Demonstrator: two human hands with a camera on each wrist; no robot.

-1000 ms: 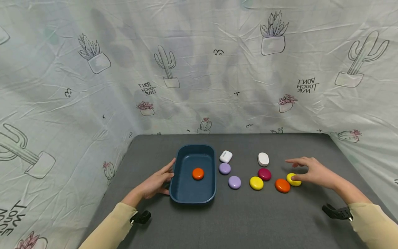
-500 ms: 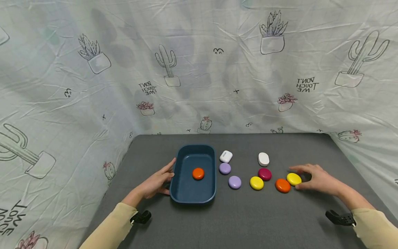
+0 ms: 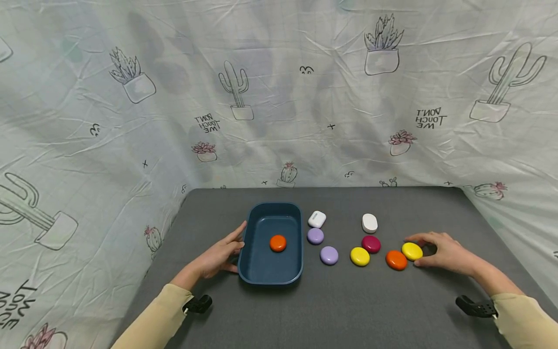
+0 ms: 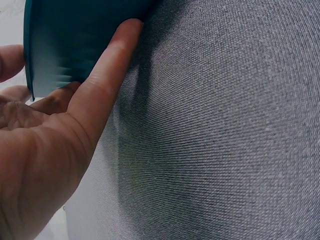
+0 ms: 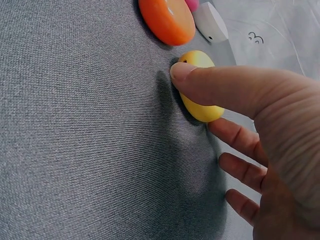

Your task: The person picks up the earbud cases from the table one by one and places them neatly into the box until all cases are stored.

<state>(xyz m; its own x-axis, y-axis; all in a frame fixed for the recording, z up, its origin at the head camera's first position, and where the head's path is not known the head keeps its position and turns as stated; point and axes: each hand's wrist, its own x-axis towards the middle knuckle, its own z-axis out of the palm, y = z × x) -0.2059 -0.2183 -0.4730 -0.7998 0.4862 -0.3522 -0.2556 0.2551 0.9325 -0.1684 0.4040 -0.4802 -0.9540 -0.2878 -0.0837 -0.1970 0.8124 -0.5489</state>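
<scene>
A dark blue rectangular tray (image 3: pixel 248 278) stands left of centre with an orange rounded disc (image 3: pixel 277 243) inside. My left hand (image 3: pixel 218 257) rests against the tray's left side, fingers mostly straight, thumb (image 4: pixel 107 75) along the outer wall. On the right, my right hand (image 3: pixel 449 254) pinches a glossy yellow disc (image 3: pixel 411 251), thumb at its near edge and index finger at its far edge. This yellow disc (image 5: pixel 192 102) lies on the cloth; in the right wrist view it has a small dark hole, and the thumb covers part of it. Another orange disc (image 3: pixel 396 260) sits just left of it.
Between tray and right hand lie two lilac discs (image 3: pixel 329 255), another yellow disc (image 3: pixel 359 257), a crimson disc (image 3: pixel 371 244), a white rounded piece (image 3: pixel 369 223) and a small white case (image 3: pixel 317 219). A patterned curtain (image 3: pixel 279 97) hangs behind the grey table (image 3: pixel 305 315).
My right hand has shifted slightly right and lowered, bringing thumb and index finger to either side of the yellow disc. The left hand and tray stay put.
</scene>
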